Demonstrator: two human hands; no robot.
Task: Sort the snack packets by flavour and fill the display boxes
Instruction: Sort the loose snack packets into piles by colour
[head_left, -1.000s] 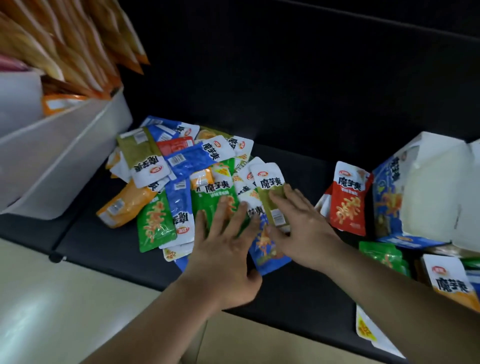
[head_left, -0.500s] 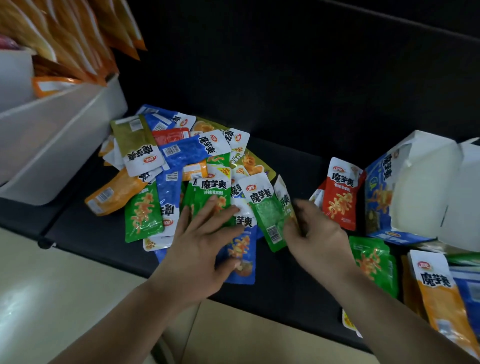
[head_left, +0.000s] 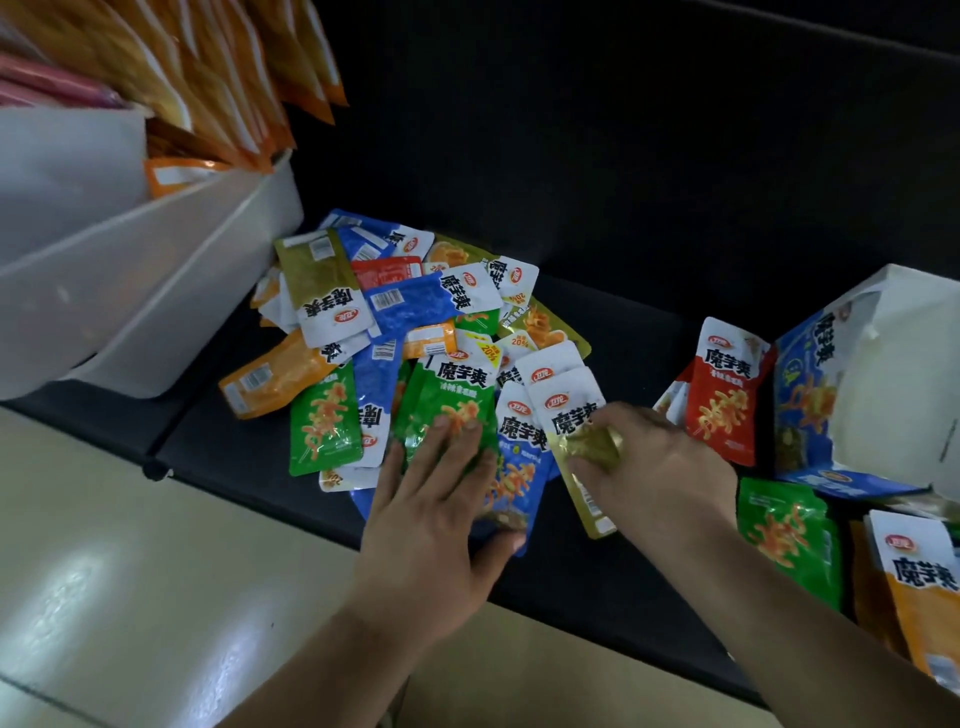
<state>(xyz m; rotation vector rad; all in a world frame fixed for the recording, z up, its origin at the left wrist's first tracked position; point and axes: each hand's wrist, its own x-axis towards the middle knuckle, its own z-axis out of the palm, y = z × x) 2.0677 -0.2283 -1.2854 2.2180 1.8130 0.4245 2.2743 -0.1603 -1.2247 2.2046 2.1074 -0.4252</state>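
Observation:
A heap of snack packets (head_left: 405, 332) in green, blue, orange, red and olive lies on the black surface. My left hand (head_left: 436, 525) rests flat, fingers spread, on a green packet (head_left: 447, 410) and a blue packet (head_left: 519, 467) at the heap's near edge. My right hand (head_left: 654, 467) pinches an olive-gold packet (head_left: 584, 457) at the heap's right side. A red packet (head_left: 724, 395) leans against the open blue display box (head_left: 810, 395) on the right. A green packet (head_left: 784, 535) and an orange packet (head_left: 919, 592) lie below that box.
A white bin (head_left: 156, 291) at the left holds upright orange packets (head_left: 218, 88). The black surface (head_left: 597, 571) ends at a near edge above a pale glossy floor (head_left: 130, 597). A dark wall rises behind the heap.
My right hand has let the green packet be and now grips an olive-gold packet. My left hand shifted slightly right on the green and blue packets. The camera view moved.

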